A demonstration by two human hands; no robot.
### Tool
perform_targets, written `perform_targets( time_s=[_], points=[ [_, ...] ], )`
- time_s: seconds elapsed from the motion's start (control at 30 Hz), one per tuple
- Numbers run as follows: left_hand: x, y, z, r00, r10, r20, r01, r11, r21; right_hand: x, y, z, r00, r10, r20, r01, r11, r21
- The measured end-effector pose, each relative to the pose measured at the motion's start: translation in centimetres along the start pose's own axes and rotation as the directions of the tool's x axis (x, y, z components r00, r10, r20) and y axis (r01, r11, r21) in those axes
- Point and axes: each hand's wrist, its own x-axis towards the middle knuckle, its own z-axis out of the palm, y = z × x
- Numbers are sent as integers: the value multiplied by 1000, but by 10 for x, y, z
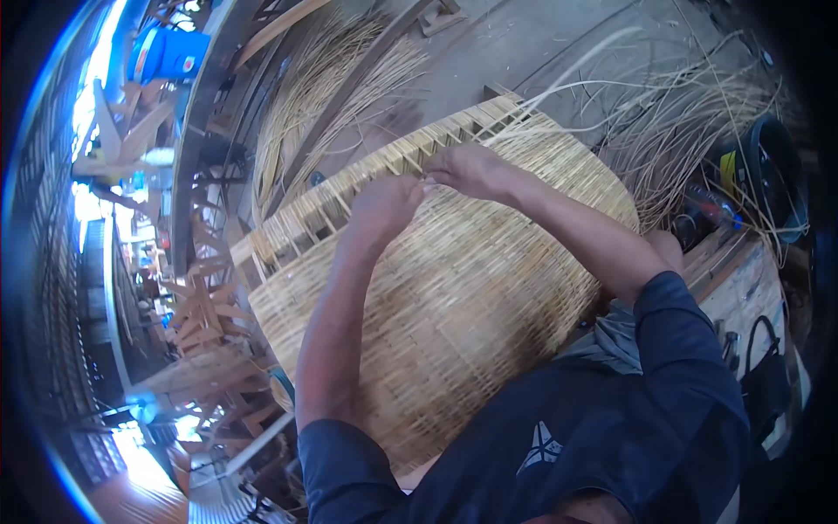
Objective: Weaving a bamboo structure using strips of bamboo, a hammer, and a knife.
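Observation:
A large woven rattan panel (471, 271) with rounded corners lies tilted in front of me. Along its far side runs a wrapped rail (349, 188), joined to the weave by spaced, slanting strands with gaps between them. My left hand (388, 207) is closed at the edge of the weave beside this rail. Close to its fingertips, my right hand (469, 169) is pinched shut. A short pale piece of rattan strand (427, 182) shows between the two hands; the fingers hide most of it. Loose pale strands (567, 86) trail from the rail beyond my right hand.
Bundled rattan strips (340, 96) lie on the floor past the rail. A tangle of loose cane (690, 122) spreads at the far right, near a dark bucket (772, 175). Wooden frame pieces (205, 310) and a blue container (166, 54) stand at left.

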Motion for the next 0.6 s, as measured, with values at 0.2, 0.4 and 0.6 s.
perform_targets(
  time_s=[0.2,0.4,0.6],
  points=[
    [38,-40,24,995,-93,-34,96,990,101,32,55,31,981,178,-80,-189,968,-165],
    [87,-58,84,966,-75,-248,146,949,281,59,127,63,913,408,25,-396,899,-187],
    [105,-65,124,954,-256,-156,296,884,360,64,127,88,937,349,9,-348,936,-42]
  ],
)
